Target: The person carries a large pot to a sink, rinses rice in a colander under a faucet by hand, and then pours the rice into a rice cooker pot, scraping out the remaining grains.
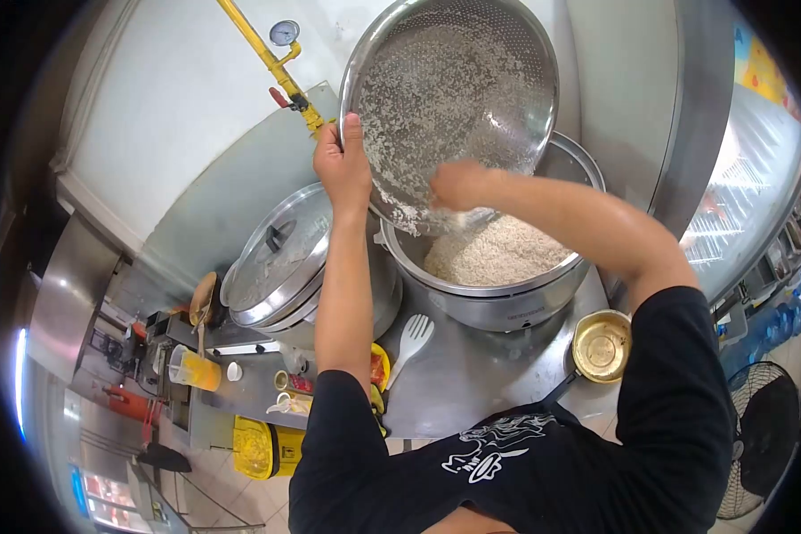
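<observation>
A large perforated metal colander (427, 80) is tilted over an open metal pot (498, 304), with grains of rice stuck across its inside. My left hand (343, 169) grips the colander's left rim, thumb on the edge. My right hand (461, 185) is at the colander's lower part, its fingers curled and blurred; whatever they hold is hidden. Below it, pale rice (498, 254) is heaped inside the pot. Some rice clings near the colander's lower lip.
A lidded metal pot (285, 258) stands to the left. On the steel counter (454, 383) lie a white slotted spatula (411, 343) and a brass-coloured pan (602, 347). An orange-filled jug (194, 368) is farther left. A fan (765, 436) stands at lower right.
</observation>
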The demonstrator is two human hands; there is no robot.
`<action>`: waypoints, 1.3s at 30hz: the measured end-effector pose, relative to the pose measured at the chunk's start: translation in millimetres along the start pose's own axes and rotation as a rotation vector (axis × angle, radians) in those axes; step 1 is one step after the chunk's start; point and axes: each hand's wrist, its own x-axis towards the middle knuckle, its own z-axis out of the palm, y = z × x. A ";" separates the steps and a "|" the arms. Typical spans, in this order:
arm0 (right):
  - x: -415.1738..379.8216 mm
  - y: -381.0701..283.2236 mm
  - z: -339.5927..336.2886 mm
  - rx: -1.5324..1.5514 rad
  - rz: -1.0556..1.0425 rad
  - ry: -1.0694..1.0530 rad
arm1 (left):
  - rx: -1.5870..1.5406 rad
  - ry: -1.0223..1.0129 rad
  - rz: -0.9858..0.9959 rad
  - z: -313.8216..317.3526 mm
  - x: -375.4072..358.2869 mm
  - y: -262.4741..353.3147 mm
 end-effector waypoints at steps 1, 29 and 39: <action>1.7 8.0 -12.2 -0.330 -0.014 -0.022 | 0.022 -0.011 0.013 -0.5 -0.4 -1.0; 27.7 184.9 20.1 -0.201 0.073 0.898 | -0.188 0.216 0.111 -29.7 -10.2 29.5; 76.5 58.3 64.6 0.778 0.127 1.333 | -0.271 0.269 0.170 -0.9 5.6 26.0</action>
